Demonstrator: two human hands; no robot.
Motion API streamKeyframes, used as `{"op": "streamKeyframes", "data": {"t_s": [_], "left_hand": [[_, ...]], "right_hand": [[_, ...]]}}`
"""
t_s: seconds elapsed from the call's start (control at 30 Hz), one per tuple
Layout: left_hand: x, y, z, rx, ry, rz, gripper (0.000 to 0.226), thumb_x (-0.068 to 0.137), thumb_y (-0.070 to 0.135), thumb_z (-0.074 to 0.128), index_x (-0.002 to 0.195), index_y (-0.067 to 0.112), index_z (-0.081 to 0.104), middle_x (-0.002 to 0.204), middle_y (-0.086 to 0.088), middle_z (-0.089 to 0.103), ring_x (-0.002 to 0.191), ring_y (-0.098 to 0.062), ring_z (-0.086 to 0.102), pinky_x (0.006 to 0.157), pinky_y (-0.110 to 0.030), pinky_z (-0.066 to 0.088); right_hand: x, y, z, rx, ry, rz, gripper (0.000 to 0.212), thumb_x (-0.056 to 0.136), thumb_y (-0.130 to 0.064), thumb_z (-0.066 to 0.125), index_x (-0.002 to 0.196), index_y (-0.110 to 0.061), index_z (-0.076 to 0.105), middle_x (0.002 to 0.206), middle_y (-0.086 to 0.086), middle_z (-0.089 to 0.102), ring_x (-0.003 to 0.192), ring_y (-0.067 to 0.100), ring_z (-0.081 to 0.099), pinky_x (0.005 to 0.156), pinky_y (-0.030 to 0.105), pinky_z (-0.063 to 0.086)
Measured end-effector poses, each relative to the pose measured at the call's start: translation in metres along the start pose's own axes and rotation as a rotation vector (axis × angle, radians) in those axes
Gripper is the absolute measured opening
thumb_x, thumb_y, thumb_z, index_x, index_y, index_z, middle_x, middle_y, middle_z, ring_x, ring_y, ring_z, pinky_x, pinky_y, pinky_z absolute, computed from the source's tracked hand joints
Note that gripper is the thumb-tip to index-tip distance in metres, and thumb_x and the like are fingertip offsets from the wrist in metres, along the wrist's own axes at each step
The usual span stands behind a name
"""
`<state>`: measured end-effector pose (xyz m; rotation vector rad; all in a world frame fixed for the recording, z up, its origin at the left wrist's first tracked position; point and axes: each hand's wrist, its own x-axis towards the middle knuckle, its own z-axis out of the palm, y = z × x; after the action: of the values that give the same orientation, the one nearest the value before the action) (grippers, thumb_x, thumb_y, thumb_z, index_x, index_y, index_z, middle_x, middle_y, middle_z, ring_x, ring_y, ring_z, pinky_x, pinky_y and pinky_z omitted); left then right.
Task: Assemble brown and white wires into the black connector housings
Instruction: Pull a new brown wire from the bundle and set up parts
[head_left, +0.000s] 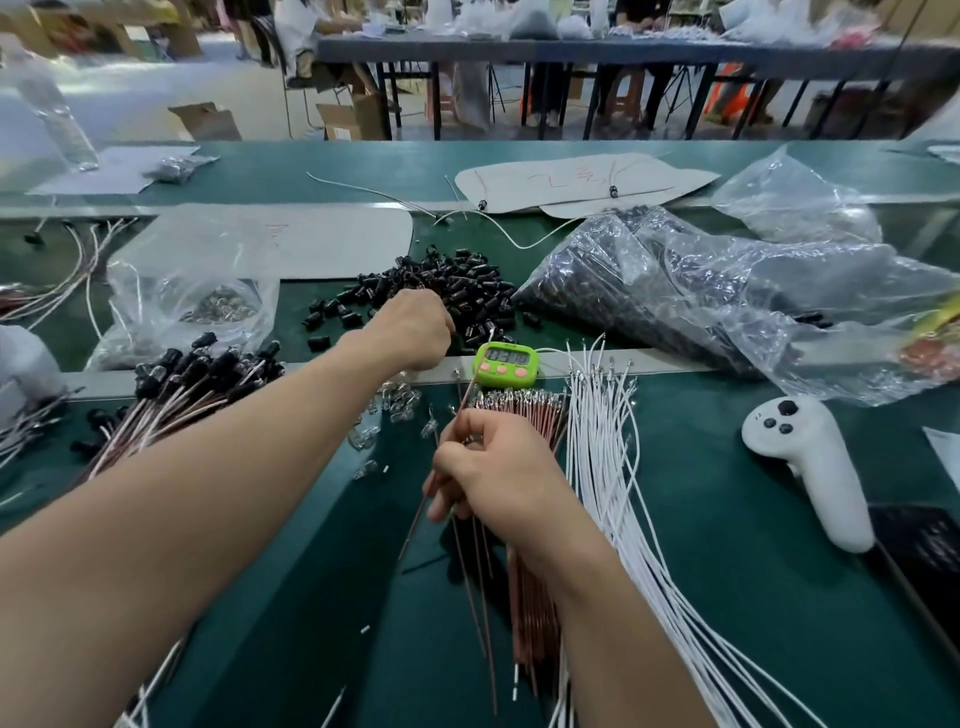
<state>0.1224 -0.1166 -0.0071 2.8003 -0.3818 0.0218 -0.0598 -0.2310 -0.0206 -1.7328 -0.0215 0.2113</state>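
Head view, one entry per item.

- Table (727, 571): green-topped, carrying everything below and filling the lower two thirds of the frame.
- Left hand (410, 330): reaching up the middle of the frame, its back facing the camera, fingers curling down at the near edge of the black connector housings (457, 283). Its grip is hiding under the knuckles, so I cannot tell whether it is clamping on a housing or on nothing.
- Black connector housings: lying in a loose heap at centre, just above the green timer (506, 364).
- Right hand (498, 467): hovering below centre, its grip pinching a single brown wire (414, 526) between thumb and fingers. The wire is slanting from lower left up toward the timer.
- Brown wires (537, 623): lying in a bundle under and below the right hand, metal ends pointing toward the timer.
- White wires (602, 467): fanning out just right of the brown bundle, running to the lower right corner.
- Assembled leads (208, 369): piling at left, black caps uppermost.
- Small clear parts (395, 405): scattering between the two hands.
- Clear bag (701, 280): slumping at right, showing dark pieces inside.
- White controller (815, 467): resting at right, apart from the wires.
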Motion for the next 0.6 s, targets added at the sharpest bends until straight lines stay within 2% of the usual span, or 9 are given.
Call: {"op": "streamKeyframes", "data": {"t_s": [0.07,0.13,0.2,0.3,0.37,0.43,0.5,0.6], "left_hand": [[-0.002,-0.002,-0.005,0.044,-0.027,0.051,0.05,0.088,-0.007,0.045,0.111,0.02,0.08,0.124,-0.005,0.073,0.116,-0.026,0.064,0.104,-0.035,0.051],[-0.002,-0.002,-0.01,0.092,0.007,0.066,0.05,0.088,-0.008,0.049,0.105,0.026,0.081,0.116,-0.005,0.076,0.103,-0.028,0.069,0.094,-0.038,0.057],[-0.003,-0.003,-0.013,0.15,0.073,0.059,0.039,0.09,-0.001,0.057,0.1,0.027,0.082,0.107,-0.004,0.078,0.094,-0.029,0.071,0.086,-0.038,0.059],[-0.012,-0.003,-0.013,0.145,0.153,0.063,0.018,0.093,0.015,0.067,0.1,0.023,0.082,0.102,-0.001,0.078,0.094,-0.027,0.071,0.08,-0.031,0.053],[-0.027,0.002,-0.016,0.037,0.276,0.005,0.014,0.093,0.027,0.068,0.096,0.025,0.081,0.099,0.003,0.076,0.093,-0.026,0.069,0.076,-0.03,0.048],[-0.047,0.008,-0.024,-0.132,0.374,-0.14,0.011,0.085,0.036,0.07,0.087,0.033,0.08,0.088,0.01,0.077,0.087,-0.022,0.07,0.073,-0.03,0.051],[-0.073,0.01,-0.033,-0.439,0.322,-0.214,0.006,0.074,0.035,0.073,0.073,0.035,0.078,0.072,0.01,0.077,0.074,-0.021,0.073,0.07,-0.034,0.061],[-0.125,-0.002,-0.038,-0.837,0.168,-0.21,0.012,0.071,0.018,0.081,0.076,0.029,0.08,0.069,-0.003,0.076,0.061,-0.023,0.071,0.07,-0.041,0.063]], "right_hand": [[0.0,-0.001,-0.001,0.019,-0.005,-0.002,0.009,0.077,-0.015,0.052,0.071,-0.017,0.059,0.066,0.011,0.075,0.057,0.025,0.074,0.047,0.019,0.044],[0.0,-0.001,-0.002,0.03,-0.006,-0.001,0.01,0.079,-0.013,0.052,0.072,-0.017,0.059,0.066,0.011,0.075,0.058,0.025,0.074,0.047,0.019,0.045],[-0.001,-0.001,-0.003,0.03,-0.006,-0.001,0.011,0.081,-0.012,0.053,0.073,-0.016,0.06,0.066,0.011,0.074,0.058,0.026,0.074,0.049,0.022,0.045],[-0.002,-0.001,-0.003,0.023,-0.004,-0.003,0.013,0.085,-0.01,0.054,0.075,-0.015,0.06,0.066,0.011,0.074,0.058,0.025,0.074,0.049,0.027,0.046],[-0.002,-0.003,-0.003,0.058,0.013,0.001,0.014,0.087,-0.006,0.053,0.076,-0.013,0.06,0.066,0.011,0.074,0.056,0.025,0.073,0.048,0.027,0.046],[-0.002,-0.003,-0.003,0.138,0.051,0.004,0.017,0.09,-0.002,0.051,0.078,-0.011,0.058,0.066,0.012,0.073,0.053,0.023,0.07,0.045,0.025,0.044],[0.0,-0.003,-0.004,0.218,0.111,0.0,0.019,0.093,0.0,0.049,0.08,-0.011,0.057,0.07,0.014,0.074,0.053,0.024,0.07,0.043,0.022,0.043],[0.004,-0.002,-0.005,0.323,0.216,-0.036,0.021,0.098,0.0,0.047,0.084,-0.013,0.054,0.071,0.014,0.075,0.053,0.025,0.071,0.042,0.019,0.043]]}}
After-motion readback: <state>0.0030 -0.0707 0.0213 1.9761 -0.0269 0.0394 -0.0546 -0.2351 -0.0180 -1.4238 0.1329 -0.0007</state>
